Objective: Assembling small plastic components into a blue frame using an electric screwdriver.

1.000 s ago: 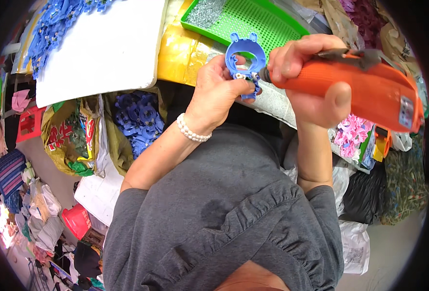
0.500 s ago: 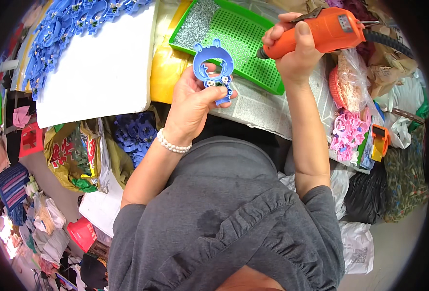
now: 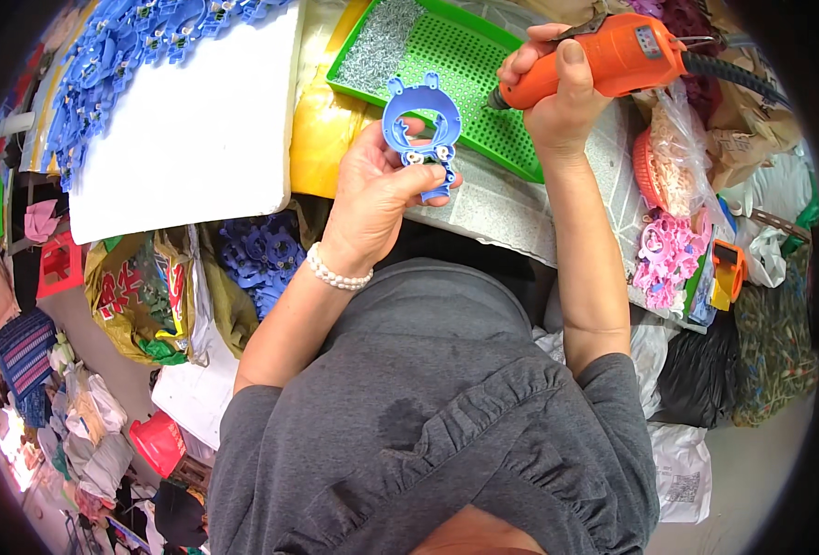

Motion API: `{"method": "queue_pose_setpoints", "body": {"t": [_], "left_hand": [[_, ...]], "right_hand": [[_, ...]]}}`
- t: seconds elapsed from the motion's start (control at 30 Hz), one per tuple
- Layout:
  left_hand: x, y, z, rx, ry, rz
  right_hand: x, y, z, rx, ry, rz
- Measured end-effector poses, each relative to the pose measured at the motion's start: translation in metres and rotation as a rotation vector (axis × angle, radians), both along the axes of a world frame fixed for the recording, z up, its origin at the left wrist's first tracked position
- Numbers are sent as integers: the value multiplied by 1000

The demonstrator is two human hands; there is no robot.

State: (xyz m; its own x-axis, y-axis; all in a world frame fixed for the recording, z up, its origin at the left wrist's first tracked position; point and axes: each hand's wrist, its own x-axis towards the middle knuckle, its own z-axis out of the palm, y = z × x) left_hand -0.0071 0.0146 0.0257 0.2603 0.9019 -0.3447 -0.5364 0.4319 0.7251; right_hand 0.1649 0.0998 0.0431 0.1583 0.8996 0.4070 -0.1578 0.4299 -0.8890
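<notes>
My left hand (image 3: 381, 188) grips a blue plastic part (image 3: 447, 109) by its narrow lower end, thumb on top. The part has a ring-shaped upper piece with two small ears and pale round bits near its neck. An orange electric screwdriver (image 3: 603, 61) is wrapped in my right hand (image 3: 566, 102); its dark tip points left, over the green tray's mesh and apart from the blue part. Beneath both hands lies the green perforated tray (image 3: 517, 165), with a heap of small silvery screws (image 3: 378, 46) at its left end.
A white board (image 3: 187, 139) lies left, with many blue parts (image 3: 104, 69) piled along its far edge. Below it sit a yellow bag (image 3: 136, 305) and more blue parts (image 3: 261, 259). On the right are pink parts (image 3: 665, 264), a red basket (image 3: 647, 166) and an orange tape dispenser (image 3: 727, 273).
My left hand has shifted slightly right with the blue part, nearer the screwdriver. The screwdriver in my right hand has moved slightly left.
</notes>
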Motion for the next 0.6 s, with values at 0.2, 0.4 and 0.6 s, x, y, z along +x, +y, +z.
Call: {"method": "queue_pose_setpoints", "body": {"t": [0.2,0.4,0.6], "left_hand": [[0,-1,0,0,-15,-16],[2,-3,-3,6,33,-46],[2,-9,-5,36,74,-63]], "right_hand": [[-2,0,0,4,-13,-18],[3,-4,7,-12,-6,-7],[15,-11,26,-19,145,183]]}}
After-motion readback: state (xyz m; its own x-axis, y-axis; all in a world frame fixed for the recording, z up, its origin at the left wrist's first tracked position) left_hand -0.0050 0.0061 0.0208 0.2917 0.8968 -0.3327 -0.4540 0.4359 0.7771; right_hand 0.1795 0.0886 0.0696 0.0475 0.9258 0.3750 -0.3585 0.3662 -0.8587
